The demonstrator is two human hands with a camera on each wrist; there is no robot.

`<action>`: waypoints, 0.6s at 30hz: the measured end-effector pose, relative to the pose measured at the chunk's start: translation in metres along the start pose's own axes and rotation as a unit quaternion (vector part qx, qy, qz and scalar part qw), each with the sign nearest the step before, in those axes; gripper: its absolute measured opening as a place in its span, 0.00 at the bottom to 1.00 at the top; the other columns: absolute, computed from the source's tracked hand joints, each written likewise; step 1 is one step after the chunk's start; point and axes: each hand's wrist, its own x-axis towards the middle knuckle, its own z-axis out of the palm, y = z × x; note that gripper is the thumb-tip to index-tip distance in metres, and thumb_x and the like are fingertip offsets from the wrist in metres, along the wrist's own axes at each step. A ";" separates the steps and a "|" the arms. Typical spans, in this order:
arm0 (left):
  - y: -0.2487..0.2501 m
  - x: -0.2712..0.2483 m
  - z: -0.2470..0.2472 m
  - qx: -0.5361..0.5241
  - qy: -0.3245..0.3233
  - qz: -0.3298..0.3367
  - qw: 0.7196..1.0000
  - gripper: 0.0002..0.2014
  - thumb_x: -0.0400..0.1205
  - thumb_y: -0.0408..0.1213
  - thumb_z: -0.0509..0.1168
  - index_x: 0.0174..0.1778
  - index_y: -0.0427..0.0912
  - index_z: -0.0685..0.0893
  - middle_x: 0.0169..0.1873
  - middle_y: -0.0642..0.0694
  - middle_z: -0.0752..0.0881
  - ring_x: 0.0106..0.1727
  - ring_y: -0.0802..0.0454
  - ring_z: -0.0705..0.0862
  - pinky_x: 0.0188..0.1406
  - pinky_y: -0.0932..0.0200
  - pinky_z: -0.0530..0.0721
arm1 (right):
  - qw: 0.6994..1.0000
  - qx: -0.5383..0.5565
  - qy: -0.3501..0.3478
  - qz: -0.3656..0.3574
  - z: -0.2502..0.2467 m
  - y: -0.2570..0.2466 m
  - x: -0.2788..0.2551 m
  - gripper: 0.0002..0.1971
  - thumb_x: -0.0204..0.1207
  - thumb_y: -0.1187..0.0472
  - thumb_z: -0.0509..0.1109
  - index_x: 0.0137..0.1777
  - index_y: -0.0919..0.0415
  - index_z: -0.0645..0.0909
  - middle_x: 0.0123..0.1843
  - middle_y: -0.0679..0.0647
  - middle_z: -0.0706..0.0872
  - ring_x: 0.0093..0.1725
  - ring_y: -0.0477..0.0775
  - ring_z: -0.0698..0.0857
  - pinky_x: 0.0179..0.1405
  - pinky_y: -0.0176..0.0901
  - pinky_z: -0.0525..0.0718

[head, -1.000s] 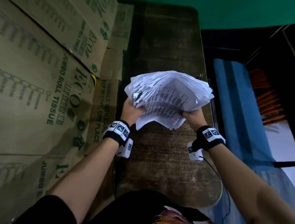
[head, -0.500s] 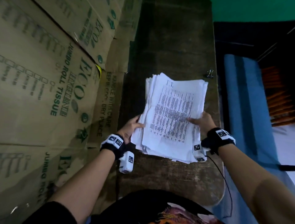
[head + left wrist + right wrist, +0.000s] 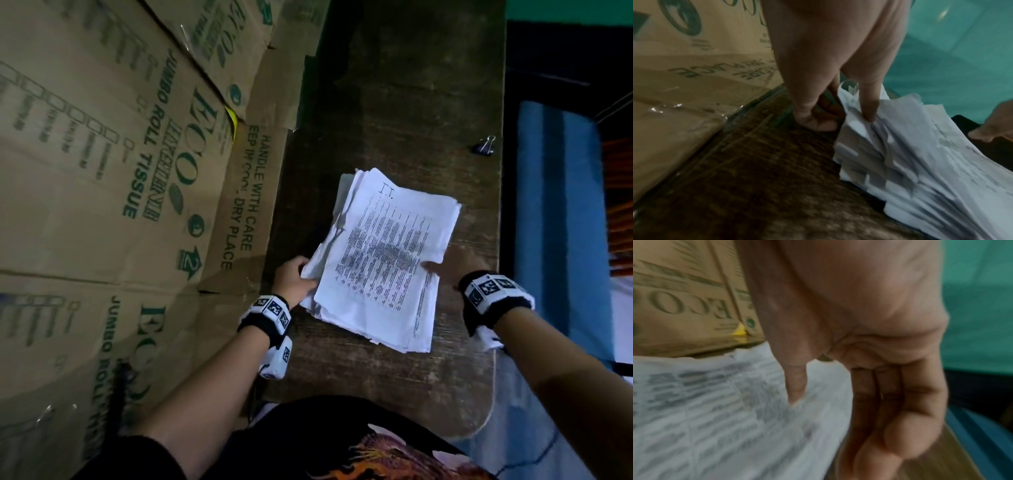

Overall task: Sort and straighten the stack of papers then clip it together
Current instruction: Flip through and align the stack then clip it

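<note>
Two hands flank a loose stack of papers lying on the dark wooden table — its sheets fanned and uneven at the near edge. The left hand pinches the stack's left edge, thumb on top and fingers curled beneath. The right hand rests its thumb tip on the top sheet's right side, fingers loosely bent beside the edge. A black binder clip sits apart near the table's far right edge — cardboard boxes stand along the left.
</note>
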 end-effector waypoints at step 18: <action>-0.016 -0.006 0.002 -0.029 0.043 -0.011 0.999 0.05 0.72 0.35 0.76 0.42 0.41 0.89 0.40 0.42 0.91 0.41 0.49 0.89 0.39 0.62 0.81 | 0.762 -0.454 0.068 -0.456 0.043 -0.141 -0.030 0.40 0.47 0.51 0.89 0.65 0.53 0.85 0.59 0.55 0.87 0.56 0.63 0.85 0.43 0.57 0.82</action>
